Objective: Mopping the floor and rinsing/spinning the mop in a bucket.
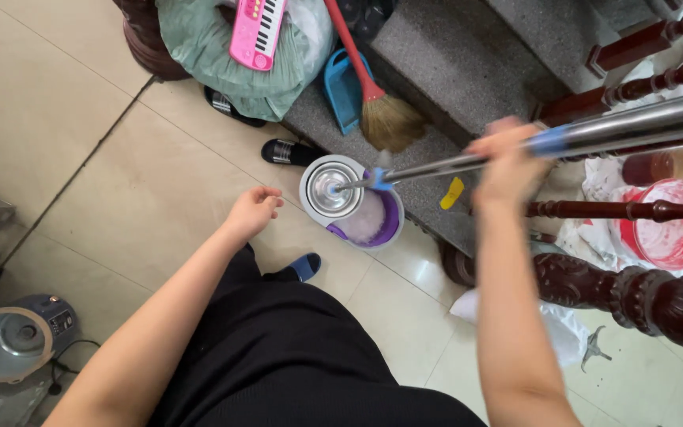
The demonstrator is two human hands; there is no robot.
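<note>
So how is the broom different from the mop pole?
The broom has a red handle and straw bristles; the mop pole is shiny metal with a blue end. The broom leans untouched on the steps; the mop pole is held in the right hand, its tip in the spin bucket. Both are long cleaning tools.

A small yellow label (452, 193) lies flat on the grey stair step, near its front edge. No packages, signs or screens can be made out.
</note>
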